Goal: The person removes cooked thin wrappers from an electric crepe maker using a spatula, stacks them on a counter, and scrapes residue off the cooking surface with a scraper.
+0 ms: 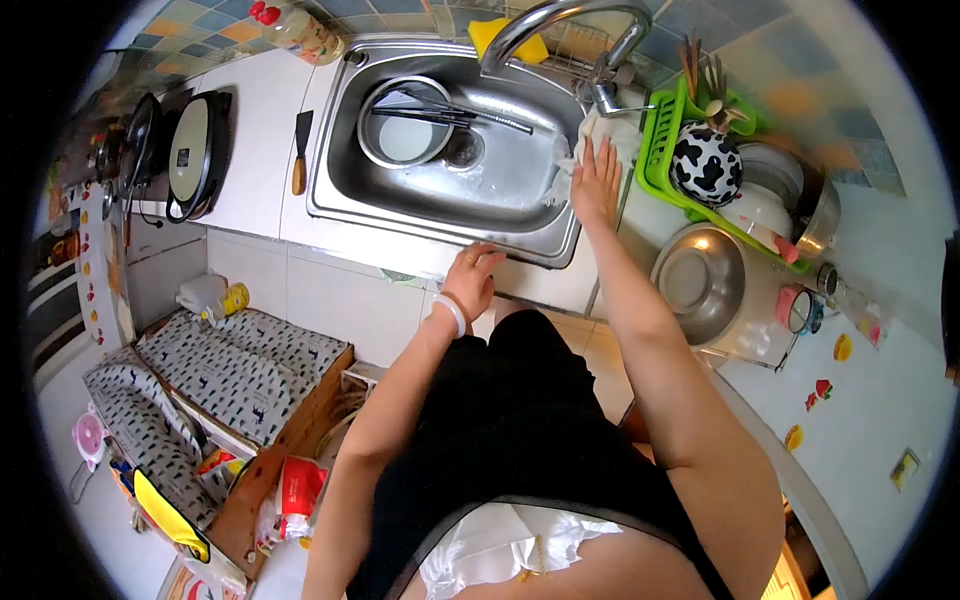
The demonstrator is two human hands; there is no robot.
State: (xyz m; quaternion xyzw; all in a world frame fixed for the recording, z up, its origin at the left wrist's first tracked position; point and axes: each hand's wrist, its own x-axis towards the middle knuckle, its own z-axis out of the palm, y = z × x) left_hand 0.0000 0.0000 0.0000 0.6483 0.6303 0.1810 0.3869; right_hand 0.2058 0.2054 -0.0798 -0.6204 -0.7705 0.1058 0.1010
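Note:
My right hand (pixel 597 183) lies with fingers stretched over a pale, crumpled cloth (pixel 612 137) at the right rim of the steel sink (pixel 510 215), below the faucet (pixel 605 92). My left hand (pixel 474 276) rests at the sink's front edge, fingers bent and partly apart, with nothing seen in it. Inside the sink, a metal basin (pixel 372 142) holds a white round item, and black chopsticks (pixel 440 112) lie across it. Part of the cloth hangs over the sink wall beside my right fingers.
A green dish rack (pixel 657 150) with a cow-patterned bowl (pixel 707 163) stands right of the sink, near a large steel basin (pixel 697 283). A spatula (pixel 300 150) and a black-rimmed pan (pixel 196 157) are on the left. Yellow cloth (pixel 508 42) lies behind the sink.

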